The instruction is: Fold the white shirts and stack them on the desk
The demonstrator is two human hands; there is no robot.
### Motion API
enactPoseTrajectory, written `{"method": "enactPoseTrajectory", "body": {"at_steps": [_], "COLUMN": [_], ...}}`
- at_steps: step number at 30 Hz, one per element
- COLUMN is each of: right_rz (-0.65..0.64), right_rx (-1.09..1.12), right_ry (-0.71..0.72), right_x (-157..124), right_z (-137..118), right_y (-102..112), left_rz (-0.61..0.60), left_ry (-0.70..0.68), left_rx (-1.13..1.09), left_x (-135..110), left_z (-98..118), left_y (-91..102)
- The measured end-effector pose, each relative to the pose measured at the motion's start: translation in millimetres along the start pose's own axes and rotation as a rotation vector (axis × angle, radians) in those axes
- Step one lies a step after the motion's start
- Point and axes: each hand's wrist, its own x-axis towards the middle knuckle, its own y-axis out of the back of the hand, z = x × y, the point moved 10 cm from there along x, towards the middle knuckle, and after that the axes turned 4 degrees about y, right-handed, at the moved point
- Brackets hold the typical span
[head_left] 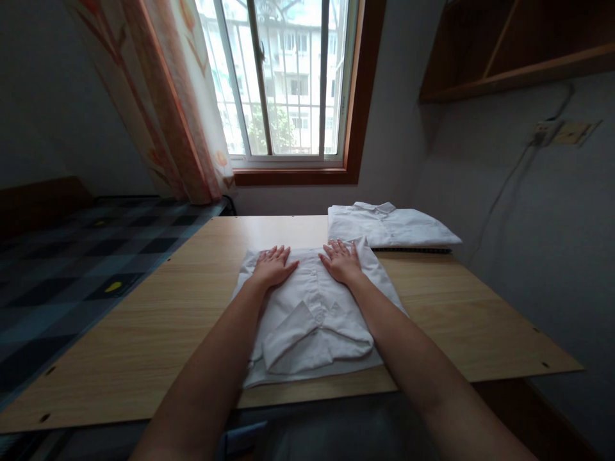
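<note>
A folded white shirt lies in the middle of a wooden board, its collar end toward me. My left hand lies flat and open on the shirt's far left part, fingers stretched out. Beside it, my right hand presses flat and open on the far right part. Both forearms run across the shirt. A second folded white shirt rests at the back right of the board, just beyond my right hand.
A bed with a dark checked cover stands along the left. A window with a patterned curtain is straight ahead. A wall with a cable and socket borders the right; a wooden shelf hangs above.
</note>
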Motion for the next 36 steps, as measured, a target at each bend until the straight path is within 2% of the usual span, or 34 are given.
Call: {"method": "enactPoseTrajectory", "body": {"at_steps": [6, 11, 17, 20, 25, 28, 30, 32, 34, 36], "right_rz": [0.053, 0.090, 0.096, 0.099, 0.123, 0.184, 0.223, 0.250, 0.266, 0.280], "right_rx": [-0.029, -0.042, 0.018, 0.050, 0.076, 0.079, 0.077, 0.075, 0.071, 0.063], "right_ry": [-0.066, -0.161, -0.299, -0.321, -0.318, -0.312, -0.308, -0.309, -0.312, -0.318], "right_x": [0, -2, -3, -4, -6, -8, -9, -10, -10, -10], "right_z": [19, 40, 69, 80, 90, 92, 91, 91, 91, 91], "right_y": [3, 7, 10, 11, 15, 21, 24, 25, 25, 25], "left_rz": [0.037, 0.091, 0.061, 0.067, 0.185, 0.362, 0.512, 0.604, 0.610, 0.547], "left_ry": [0.011, 0.096, 0.156, 0.183, 0.293, 0.351, 0.321, 0.211, 0.043, -0.124], "left_rx": [0.014, 0.033, 0.013, -0.012, -0.086, -0.076, -0.069, -0.080, -0.082, -0.069], "left_x": [2, 4, 8, 10, 3, -7, -16, -21, -22, -23], "left_z": [-14, -35, -52, -56, -73, -83, -78, -60, -29, 7], "left_y": [2.6, 9.0, 7.0, 7.9, 19.5, 38.3, 55.7, 68.5, 72.3, 65.3]}}
